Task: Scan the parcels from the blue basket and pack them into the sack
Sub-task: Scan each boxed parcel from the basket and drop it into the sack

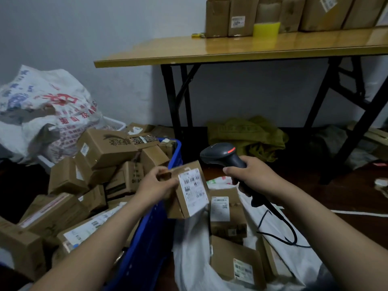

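**One small carton held up to the scanner**

Head view. In the middle of the frame our left hand (156, 185) holds one small parcel (184, 208). It is above the gap between the blue basket (147, 238) at the lower left and the open white sack (189, 244) at the lower right. The fingers are curled around its left edge, and the white label (194, 185) faces us. Our right hand (249, 175) is wrapped fully around the handle of the scanner (222, 155), whose head points left, just above the parcel.

We judge the carton to be light and stiff, with dry cardboard that does not slip, so one hand is enough. It is best held by the edges, so that no finger covers the barcode.
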